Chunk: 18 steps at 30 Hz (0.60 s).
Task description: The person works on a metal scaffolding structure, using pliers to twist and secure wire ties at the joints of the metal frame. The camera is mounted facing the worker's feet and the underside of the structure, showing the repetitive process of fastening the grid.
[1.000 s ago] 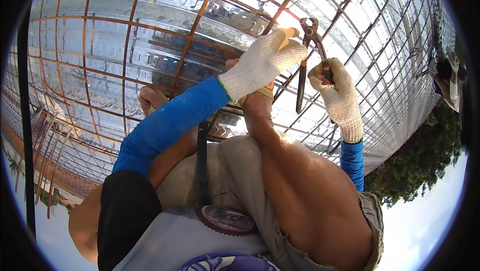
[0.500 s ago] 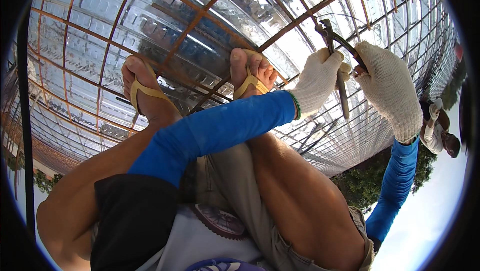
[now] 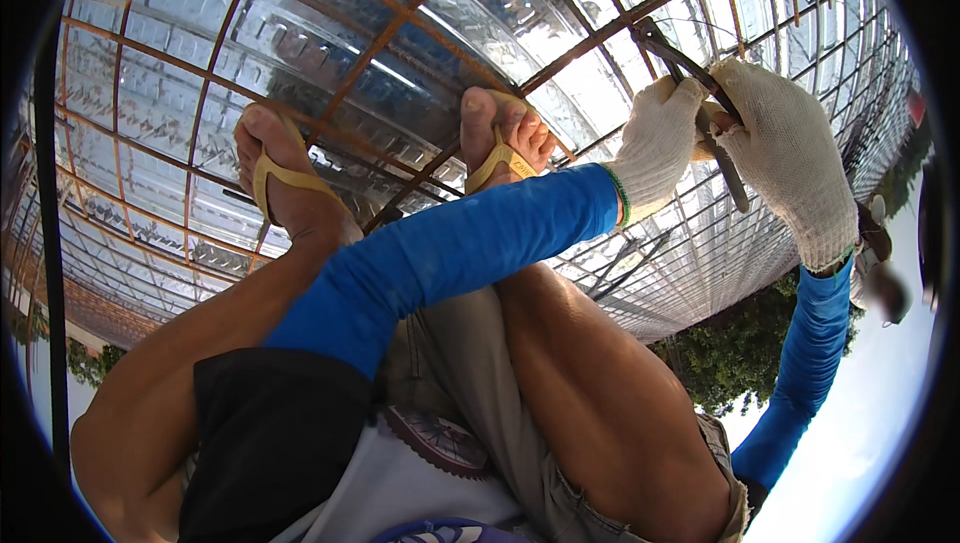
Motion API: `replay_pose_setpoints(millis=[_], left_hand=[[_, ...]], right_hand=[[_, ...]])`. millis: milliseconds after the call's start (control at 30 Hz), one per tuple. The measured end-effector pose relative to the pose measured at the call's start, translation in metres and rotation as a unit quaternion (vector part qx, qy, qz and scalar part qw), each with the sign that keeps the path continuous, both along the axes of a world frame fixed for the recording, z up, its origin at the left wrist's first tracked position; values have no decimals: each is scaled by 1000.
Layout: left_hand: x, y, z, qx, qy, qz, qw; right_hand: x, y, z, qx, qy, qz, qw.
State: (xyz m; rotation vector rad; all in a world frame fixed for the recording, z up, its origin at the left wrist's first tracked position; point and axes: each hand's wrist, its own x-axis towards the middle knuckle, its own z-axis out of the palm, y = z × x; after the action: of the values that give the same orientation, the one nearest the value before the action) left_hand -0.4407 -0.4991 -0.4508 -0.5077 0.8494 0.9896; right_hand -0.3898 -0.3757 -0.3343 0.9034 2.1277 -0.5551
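A pair of dark metal pincers [image 3: 656, 45] reaches to a crossing of rusty rebar [image 3: 627, 19] at the upper right, with its jaws beside the crossing. My right hand [image 3: 785, 148], in a white knit glove, is closed around one handle. My left hand [image 3: 655, 138], gloved alike with a green cuff edge, is closed at the other handle; its fingertips are partly hidden. The free end of that handle [image 3: 736, 186] sticks out below, between the two hands. A thin wire [image 3: 690, 21] curves from near the jaws.
Rebar mesh [image 3: 400, 13] spreads over shiny ribbed metal sheeting [image 3: 320, 38]. My feet, in yellow flip-flops [image 3: 290, 178], rest on the mesh. A dark upright strip [image 3: 50, 243] runs along the left. Behind my right forearm is another person [image 3: 880, 278], with trees [image 3: 720, 353] nearby.
Both hands have shifted slightly, the left one moving right and closer to the right hand. The pincers have turned, and their free handle end has swung up and right.
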Motion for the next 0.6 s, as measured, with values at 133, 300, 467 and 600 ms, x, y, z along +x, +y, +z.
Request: replay_pose_setpoints(millis=[133,300,467,600], left_hand=[[-10,7,15,-42,-92,44,994],[-17,5,18,-47,-52,-4,998],[-10,-1,9,-11,2,-29,1000],[-25,-6,14,22,40,-89,995]], right_hand=[[3,-6,5,25,19,20,999],[13,-17,9,-7,97,-82,992],[22,-6,5,-178,-35,-358,916],[26,9,7,-318,-49,-543,776]])
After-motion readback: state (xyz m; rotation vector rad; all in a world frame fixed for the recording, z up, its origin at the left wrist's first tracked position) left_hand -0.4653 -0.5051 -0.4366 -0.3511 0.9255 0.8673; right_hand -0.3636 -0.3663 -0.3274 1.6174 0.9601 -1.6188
